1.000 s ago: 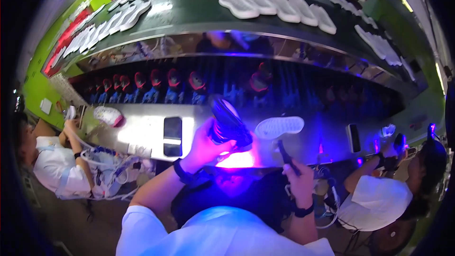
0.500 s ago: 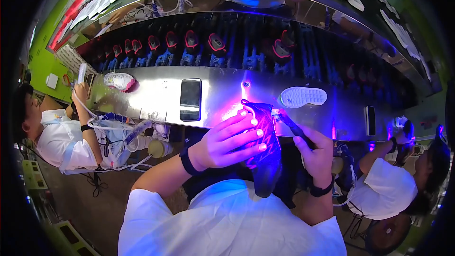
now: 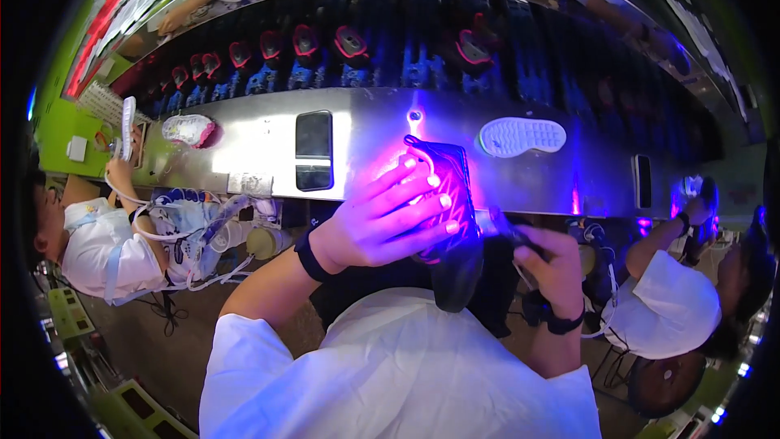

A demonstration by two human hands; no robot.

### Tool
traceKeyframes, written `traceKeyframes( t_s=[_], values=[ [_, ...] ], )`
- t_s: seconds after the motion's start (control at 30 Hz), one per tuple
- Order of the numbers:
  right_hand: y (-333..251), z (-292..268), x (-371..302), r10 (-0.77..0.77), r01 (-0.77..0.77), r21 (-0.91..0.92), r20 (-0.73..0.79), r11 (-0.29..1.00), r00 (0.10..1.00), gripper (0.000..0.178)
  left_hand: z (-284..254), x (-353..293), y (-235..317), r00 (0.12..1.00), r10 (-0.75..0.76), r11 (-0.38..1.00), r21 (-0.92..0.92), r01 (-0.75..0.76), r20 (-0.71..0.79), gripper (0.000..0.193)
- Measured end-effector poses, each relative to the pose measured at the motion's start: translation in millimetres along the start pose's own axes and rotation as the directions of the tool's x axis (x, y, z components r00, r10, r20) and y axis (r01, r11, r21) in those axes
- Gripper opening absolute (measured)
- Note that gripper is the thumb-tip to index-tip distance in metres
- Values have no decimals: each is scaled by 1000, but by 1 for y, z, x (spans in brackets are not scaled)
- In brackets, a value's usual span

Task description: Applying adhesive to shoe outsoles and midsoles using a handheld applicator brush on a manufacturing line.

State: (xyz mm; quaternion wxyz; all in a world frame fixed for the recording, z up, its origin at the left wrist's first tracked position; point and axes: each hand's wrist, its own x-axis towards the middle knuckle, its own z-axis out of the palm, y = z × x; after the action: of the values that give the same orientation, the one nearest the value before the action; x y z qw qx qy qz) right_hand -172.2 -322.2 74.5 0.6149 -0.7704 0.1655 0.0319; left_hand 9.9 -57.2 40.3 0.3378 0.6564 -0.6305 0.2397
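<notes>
My left hand (image 3: 386, 215) is closed round a dark shoe upper (image 3: 457, 272), fingers lying across its side. The upper is upended over the bench's near edge, a loop at its top, under violet-pink light. To its right, my right hand (image 3: 554, 270) grips a brush (image 3: 505, 228) with a dark handle. The brush is smeared by motion; its pale tip is by the upper's right edge, and I cannot tell whether they touch. A white shoe sole (image 3: 522, 137) lies on the metal bench (image 3: 374, 114), beyond the right hand.
A phone (image 3: 314, 150) and a white-and-pink shoe piece (image 3: 188, 131) lie left on the bench. Behind runs a dark conveyor (image 3: 390, 41) carrying several red-rimmed shoes. A co-worker (image 3: 114, 248) at left holds a white sole; another (image 3: 670, 309) sits at right. A second phone (image 3: 642, 180) is near them.
The brush has slid down along the upper's right edge, toward me, and my right hand has lowered with it. My left hand keeps its hold. The whole view has tilted, shifting the bench upward.
</notes>
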Motion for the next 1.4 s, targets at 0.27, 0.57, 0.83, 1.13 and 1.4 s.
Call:
traceKeyframes(
  t_s=[0.27,0.57,0.83,1.13,1.4],
  values=[
    [26,-14,-3,-51,51,6,-14,999,999,32,25,2,-6,982,-187,982,9,187,31,44],
    [48,-7,-13,64,-58,153,-40,987,997,33,40,-3,5,928,-372,926,-52,373,36,52],
    [58,16,-31,118,-111,164,-31,980,993,37,36,-20,15,801,-593,802,-30,597,80,63],
    [6,23,-14,-161,103,-351,-142,931,977,35,16,-32,20,695,-706,707,74,703,140,65],
    [-8,10,0,-220,196,-458,1,867,976,36,-2,-26,15,572,-739,567,-129,814,356,64]
  ],
)
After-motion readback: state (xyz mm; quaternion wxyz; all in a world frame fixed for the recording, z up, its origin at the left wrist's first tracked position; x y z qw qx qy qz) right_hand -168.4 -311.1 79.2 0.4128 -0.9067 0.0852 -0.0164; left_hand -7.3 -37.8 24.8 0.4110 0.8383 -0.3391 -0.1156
